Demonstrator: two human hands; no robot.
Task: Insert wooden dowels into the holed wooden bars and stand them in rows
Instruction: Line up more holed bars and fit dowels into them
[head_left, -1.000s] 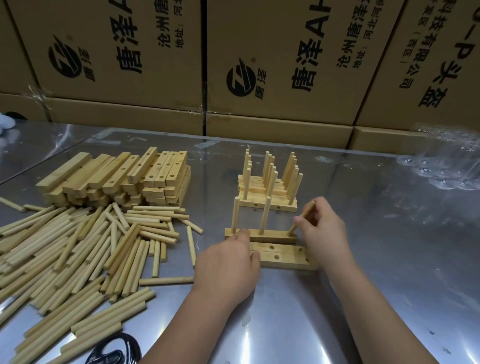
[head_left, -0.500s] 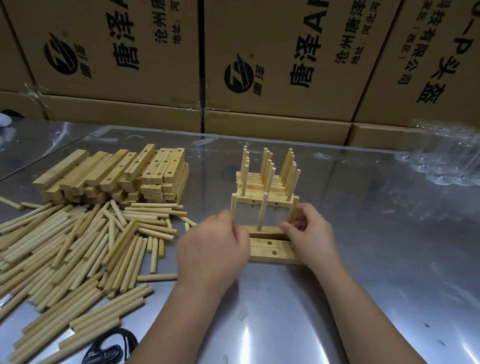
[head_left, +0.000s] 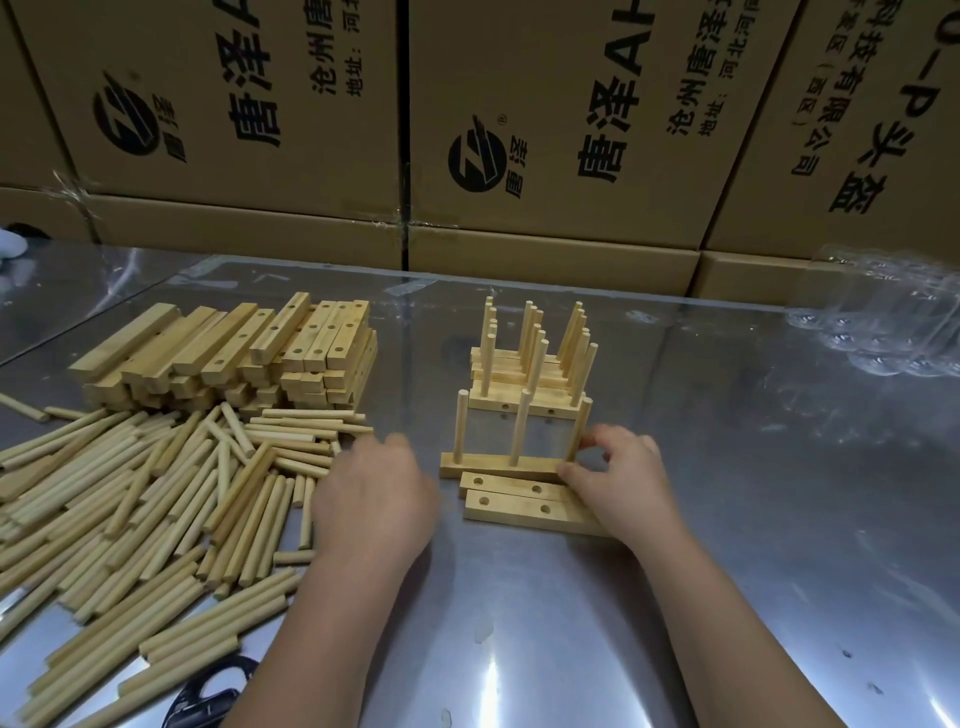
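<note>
A holed bar (head_left: 493, 461) stands on the metal table (head_left: 779, 519) with three dowels upright in it. My right hand (head_left: 621, 480) pinches its right end, thumb at the bar's end and fingers by the rightmost dowel (head_left: 582, 428). Two bare holed bars (head_left: 519, 503) lie flat just in front of it, partly under my right hand. Behind stand the finished rows (head_left: 530, 374) of bars with dowels. My left hand (head_left: 374, 499) is blurred and hovers at the right edge of the loose dowel pile (head_left: 156, 509), holding nothing that I can see.
A stack of holed bars (head_left: 234, 358) sits at the back left. Black scissors (head_left: 208, 696) lie near the front edge. Clear plastic cups (head_left: 883, 322) lie at the far right. Cardboard boxes (head_left: 571, 130) wall off the back of the table.
My right hand pushed the third dowel upright into the bar. My left hand let go of the bar's left end and moved left to the dowel pile.
</note>
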